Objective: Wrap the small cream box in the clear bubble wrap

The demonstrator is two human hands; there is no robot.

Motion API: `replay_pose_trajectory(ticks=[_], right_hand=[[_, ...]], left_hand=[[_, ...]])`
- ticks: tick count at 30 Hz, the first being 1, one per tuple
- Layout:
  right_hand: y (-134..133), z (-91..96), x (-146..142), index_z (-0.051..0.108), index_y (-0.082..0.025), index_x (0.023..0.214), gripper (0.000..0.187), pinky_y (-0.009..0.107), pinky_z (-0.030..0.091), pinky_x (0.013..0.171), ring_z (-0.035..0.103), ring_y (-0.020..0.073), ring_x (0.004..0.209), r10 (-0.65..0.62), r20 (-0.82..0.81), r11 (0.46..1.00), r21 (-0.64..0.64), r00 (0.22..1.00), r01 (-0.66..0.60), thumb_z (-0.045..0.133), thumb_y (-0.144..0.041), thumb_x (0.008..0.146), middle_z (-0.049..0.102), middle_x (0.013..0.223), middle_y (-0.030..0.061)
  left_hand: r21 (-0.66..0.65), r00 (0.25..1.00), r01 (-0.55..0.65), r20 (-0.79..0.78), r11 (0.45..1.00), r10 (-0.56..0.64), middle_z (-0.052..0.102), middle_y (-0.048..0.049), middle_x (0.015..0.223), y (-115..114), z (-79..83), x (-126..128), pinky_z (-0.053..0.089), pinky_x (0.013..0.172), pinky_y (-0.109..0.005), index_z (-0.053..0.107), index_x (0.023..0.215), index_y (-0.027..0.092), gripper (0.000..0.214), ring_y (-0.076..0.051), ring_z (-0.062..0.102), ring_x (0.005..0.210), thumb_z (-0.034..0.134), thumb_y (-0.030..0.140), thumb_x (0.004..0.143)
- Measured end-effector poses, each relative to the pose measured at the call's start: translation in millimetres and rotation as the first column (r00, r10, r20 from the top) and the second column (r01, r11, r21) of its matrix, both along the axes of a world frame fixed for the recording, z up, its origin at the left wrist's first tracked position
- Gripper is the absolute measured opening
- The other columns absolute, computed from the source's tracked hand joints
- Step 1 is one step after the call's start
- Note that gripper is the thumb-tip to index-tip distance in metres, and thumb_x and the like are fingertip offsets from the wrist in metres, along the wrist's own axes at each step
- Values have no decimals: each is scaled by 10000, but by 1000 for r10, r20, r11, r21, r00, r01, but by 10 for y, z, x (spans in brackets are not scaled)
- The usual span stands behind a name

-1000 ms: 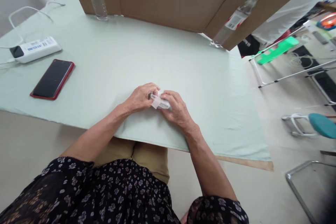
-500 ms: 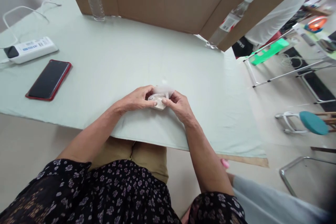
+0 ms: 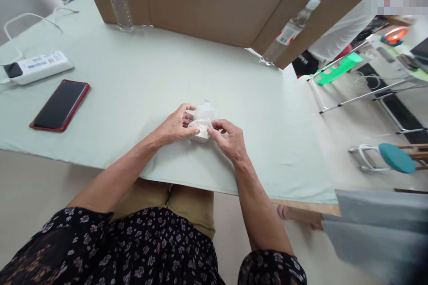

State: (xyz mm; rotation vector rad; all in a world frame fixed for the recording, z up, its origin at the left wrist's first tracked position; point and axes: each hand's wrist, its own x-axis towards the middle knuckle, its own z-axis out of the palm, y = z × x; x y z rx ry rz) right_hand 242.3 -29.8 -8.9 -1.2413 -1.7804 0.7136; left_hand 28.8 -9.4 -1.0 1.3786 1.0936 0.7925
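Observation:
A small white box [image 3: 199, 136] sits near the table's front edge, with whitish, crinkled-looking stuff at its top. Behind it a translucent, lid-like piece [image 3: 204, 111] leans back; whether it joins the box I cannot tell. My left hand [image 3: 179, 124] grips the left side, thumb on the near top corner and fingers curled behind. At the right side, my right hand [image 3: 229, 139] pinches the edge between thumb and forefinger. What exactly lies inside the box is too small to make out.
A red-cased phone [image 3: 60, 105] and a white power strip [image 3: 42, 67] lie to the left. Brown cardboard panels [image 3: 214, 4] stand at the back, with water bottles [image 3: 121, 11] against them. At right are a teal stool [image 3: 397, 157] and a person's grey-clothed leg [image 3: 374, 240].
My right fingers have drawn back from behind the box to its right edge. The translucent piece now shows more fully behind it. The other person's leg has shifted right.

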Motion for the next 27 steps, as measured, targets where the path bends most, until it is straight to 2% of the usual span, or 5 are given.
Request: replay_pose_trajectory(ticks=[3,11,19,23,27], right_hand=[[-1,-20,-26,741,-201,904,194,289,493,687,636,156,741,-26,-33,997,-80,999,24,645,-364,861,756,873,27],[-17,-47,-70,757,-192,885,213,294,490,698,654,177,792,-82,-100,990,-121,992,69,617,-354,886,758,900,43],[-2,-114,-128,745,-234,900,204,322,514,790,651,190,861,-24,-49,1000,5,999,25,575,-338,945,716,926,44],[42,-133,-93,754,-252,920,222,343,509,863,637,195,922,67,-24,997,32,997,-66,557,-345,965,688,956,45],[76,-134,-73,766,-247,914,242,326,499,813,621,178,872,114,-56,993,-26,992,-115,568,-379,953,655,893,32]], left_hand=[[19,999,-38,-3,999,38,592,-113,1232,-11,-5,1,536,784,-319,468,1220,193,655,-190,663,953,777,311,655],[130,987,149,-84,980,-139,653,-15,905,-19,26,-8,472,741,-276,658,1017,177,297,-149,595,815,644,315,754],[153,976,195,-128,969,-176,623,13,809,-10,-13,-35,435,697,-256,705,1037,183,295,-136,553,754,650,307,775],[177,980,189,-100,966,-173,672,-16,943,-8,-29,-31,466,771,-270,676,1141,179,381,-148,592,844,653,286,776],[183,974,222,-89,958,-209,688,-61,1174,-10,-6,-26,486,866,-292,650,1259,192,491,-175,619,992,654,273,775]])
